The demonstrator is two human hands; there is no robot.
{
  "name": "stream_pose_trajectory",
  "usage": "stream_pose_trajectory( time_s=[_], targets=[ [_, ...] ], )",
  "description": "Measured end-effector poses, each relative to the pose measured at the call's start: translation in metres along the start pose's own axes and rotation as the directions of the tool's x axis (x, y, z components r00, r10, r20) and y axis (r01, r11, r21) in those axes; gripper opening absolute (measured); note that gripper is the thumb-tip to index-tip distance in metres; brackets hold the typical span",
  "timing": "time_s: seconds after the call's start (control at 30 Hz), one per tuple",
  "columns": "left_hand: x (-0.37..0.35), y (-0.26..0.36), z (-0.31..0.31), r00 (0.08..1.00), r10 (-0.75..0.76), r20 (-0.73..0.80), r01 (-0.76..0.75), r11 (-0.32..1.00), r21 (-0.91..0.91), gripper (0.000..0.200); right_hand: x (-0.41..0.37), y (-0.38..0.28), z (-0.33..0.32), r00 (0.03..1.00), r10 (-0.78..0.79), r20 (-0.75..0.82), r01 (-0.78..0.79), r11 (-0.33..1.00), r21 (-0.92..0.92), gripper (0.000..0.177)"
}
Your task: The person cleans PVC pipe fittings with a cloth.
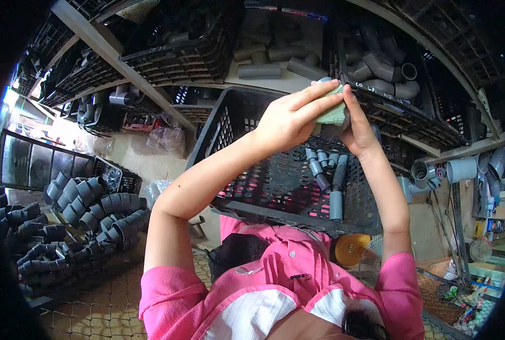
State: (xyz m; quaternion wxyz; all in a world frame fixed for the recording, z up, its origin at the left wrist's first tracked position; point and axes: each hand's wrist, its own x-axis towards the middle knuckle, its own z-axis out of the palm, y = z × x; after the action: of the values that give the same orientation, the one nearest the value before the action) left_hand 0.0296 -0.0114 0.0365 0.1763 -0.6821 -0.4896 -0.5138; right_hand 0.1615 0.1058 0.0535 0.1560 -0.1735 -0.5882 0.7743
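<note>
My left hand (pixel 289 116) is closed over a light green cloth (pixel 333 115), its fingers stretched across it. The cloth is pressed round a grey pipe fitting (pixel 336 130), mostly covered by cloth and fingers. On the other side, my right hand (pixel 361 127) grips the fitting, thumb and fingers close to the cloth. Both hands are raised above a black plastic crate (pixel 252 195) at my lap. Several small grey pipe fittings (pixel 335 204) lie inside the crate, some lined up end to end, below my hands.
Shelves ahead hold black crates (pixel 179 59) and loose grey pipes (pixel 259 71). A crate with white lettering (pixel 399 99) stands just beyond my right hand. Grey fittings (pixel 82 204) are heaped at the left. Large grey pipe pieces (pixel 462 170) hang or rest at the right.
</note>
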Motion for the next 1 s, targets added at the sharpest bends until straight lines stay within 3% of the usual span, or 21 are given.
stream_pose_trajectory(
  time_s=[0.07, 0.17, 0.2, 0.27, 0.3, 0.37, 0.43, 0.5, 0.53, 0.57, 0.63, 0.83, 1.0],
  targets=[
    [-0.001, 0.0, 0.001, 1.0, 0.028, -0.003, -0.028, 1.0, 0.009, 0.063, -0.001, -0.001, 0.0, 0.999, 0.002, -0.045, -0.001, 1.0, 0.024, 0.079],
    [-0.002, 0.001, -0.006, 0.981, 0.117, 0.156, -0.13, 0.989, 0.077, 0.061, -0.002, -0.002, -0.003, 0.999, 0.014, -0.05, -0.01, 0.997, 0.074, 0.073],
    [0.003, 0.002, -0.014, 0.956, 0.196, 0.217, -0.231, 0.961, 0.152, 0.058, 0.001, -0.005, -0.005, 1.0, -0.002, -0.02, 0.004, 0.996, 0.084, 0.072],
    [0.009, -0.002, -0.021, 0.953, 0.198, 0.23, -0.25, 0.942, 0.225, 0.057, -0.002, -0.015, 0.003, 0.999, -0.011, -0.03, 0.015, 0.994, 0.111, 0.07],
    [0.01, -0.005, -0.023, 0.952, 0.194, 0.238, -0.256, 0.93, 0.263, 0.056, 0.001, -0.014, 0.002, 0.999, 0.0, 0.046, -0.01, 0.978, 0.207, 0.067],
    [0.011, -0.017, -0.02, 0.988, 0.115, 0.101, -0.137, 0.955, 0.263, 0.055, 0.0, -0.011, 0.012, 0.998, -0.004, -0.07, 0.017, 0.981, 0.191, 0.063],
    [0.011, -0.018, -0.02, 0.997, 0.078, 0.028, -0.082, 0.964, 0.251, 0.054, 0.001, -0.003, 0.014, 0.999, 0.008, -0.032, 0.001, 0.967, 0.257, 0.057],
    [0.005, -0.016, -0.015, 0.99, 0.103, 0.093, -0.122, 0.968, 0.219, 0.057, 0.0, 0.0, 0.02, 0.996, 0.006, -0.084, 0.015, 0.969, 0.246, 0.055],
    [0.003, -0.009, -0.016, 0.975, 0.109, 0.192, -0.15, 0.966, 0.212, 0.06, 0.003, 0.005, 0.01, 0.998, 0.058, -0.021, -0.051, 0.966, 0.254, 0.055],
    [0.003, -0.008, -0.013, 0.953, 0.217, 0.213, -0.265, 0.937, 0.228, 0.054, 0.002, 0.004, 0.007, 0.997, 0.066, -0.037, -0.056, 0.969, 0.24, 0.056],
    [0.007, -0.004, -0.013, 0.942, 0.203, 0.268, -0.26, 0.945, 0.197, 0.056, -0.001, 0.001, 0.007, 0.994, 0.082, -0.071, -0.066, 0.975, 0.212, 0.058],
    [0.008, -0.015, -0.019, 0.973, 0.115, 0.202, -0.146, 0.978, 0.147, 0.058, 0.002, -0.004, 0.014, 0.971, 0.091, -0.221, -0.037, 0.971, 0.237, 0.059],
    [0.007, 0.0, -0.012, 0.91, 0.1, 0.401, -0.058, 0.992, -0.114, 0.059, -0.001, -0.001, 0.0, 0.959, 0.121, -0.257, -0.095, 0.989, 0.11, 0.067]
  ],
)
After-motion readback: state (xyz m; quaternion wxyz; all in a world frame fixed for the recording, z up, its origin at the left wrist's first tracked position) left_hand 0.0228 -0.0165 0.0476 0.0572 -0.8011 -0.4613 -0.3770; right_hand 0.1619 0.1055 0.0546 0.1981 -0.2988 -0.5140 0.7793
